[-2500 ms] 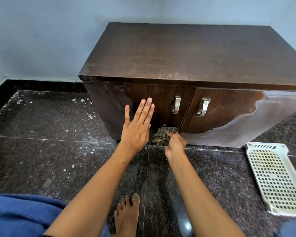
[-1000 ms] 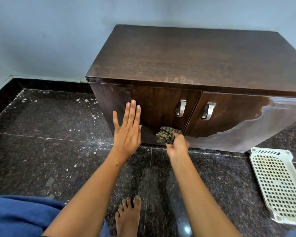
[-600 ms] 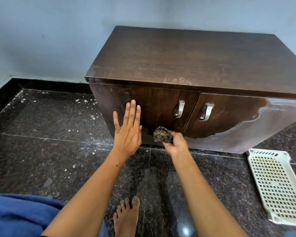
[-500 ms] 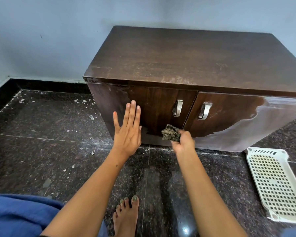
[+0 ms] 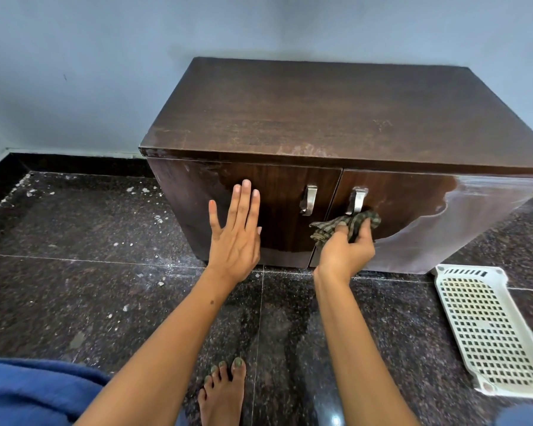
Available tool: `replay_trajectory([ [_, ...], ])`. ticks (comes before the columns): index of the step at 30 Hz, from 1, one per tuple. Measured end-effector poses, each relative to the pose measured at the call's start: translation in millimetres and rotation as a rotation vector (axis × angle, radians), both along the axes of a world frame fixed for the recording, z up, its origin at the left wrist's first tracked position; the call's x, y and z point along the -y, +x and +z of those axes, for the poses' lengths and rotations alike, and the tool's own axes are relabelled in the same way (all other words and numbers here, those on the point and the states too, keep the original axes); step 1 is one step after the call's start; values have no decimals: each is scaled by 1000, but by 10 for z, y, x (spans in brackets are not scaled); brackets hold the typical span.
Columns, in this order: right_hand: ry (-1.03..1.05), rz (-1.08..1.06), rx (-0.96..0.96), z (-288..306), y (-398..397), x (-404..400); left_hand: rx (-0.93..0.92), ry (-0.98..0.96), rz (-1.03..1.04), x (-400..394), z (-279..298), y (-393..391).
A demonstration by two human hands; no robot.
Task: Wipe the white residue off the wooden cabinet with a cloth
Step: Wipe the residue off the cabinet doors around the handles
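A dark wooden cabinet (image 5: 336,118) with two doors stands against the blue wall. White residue (image 5: 462,229) covers the right part of the right door, and a fainter patch sits at the left door's upper corner. My left hand (image 5: 236,233) presses flat with straight fingers on the left door. My right hand (image 5: 346,252) grips a bunched green checked cloth (image 5: 348,224) against the right door, just below its metal handle (image 5: 356,201).
A second metal handle (image 5: 309,199) is on the left door. A white perforated plastic basket (image 5: 486,327) lies on the dark granite floor at the right. White flakes (image 5: 157,218) litter the floor to the left. My bare foot (image 5: 222,392) is below.
My right hand has carried the cloth from the bottom of the left door up and right onto the right door, under its handle. My left hand has stayed pressed on the left door.
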State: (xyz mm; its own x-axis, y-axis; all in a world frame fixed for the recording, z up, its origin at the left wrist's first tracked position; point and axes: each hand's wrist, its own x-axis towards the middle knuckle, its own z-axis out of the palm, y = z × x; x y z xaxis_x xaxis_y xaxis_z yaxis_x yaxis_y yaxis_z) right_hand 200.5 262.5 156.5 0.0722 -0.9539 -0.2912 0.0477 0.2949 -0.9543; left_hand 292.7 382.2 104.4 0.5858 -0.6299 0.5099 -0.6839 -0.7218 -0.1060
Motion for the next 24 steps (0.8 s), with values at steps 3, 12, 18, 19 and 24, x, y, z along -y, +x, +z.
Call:
replay_trajectory([
  [3,-101,-4,3,29,-11,-16,3,1,2,4,0,5],
  [12,-765,153,-325,-332,-50,-139,20,29,-7,34,0,-13],
  [18,-816,175,-345,-519,-97,-114,10,46,2,26,8,-13],
  [19,-784,188,-327,-528,-111,-134,9,46,2,28,18,-16],
  [24,-469,238,-242,-537,-188,-303,14,41,6,35,78,-37],
])
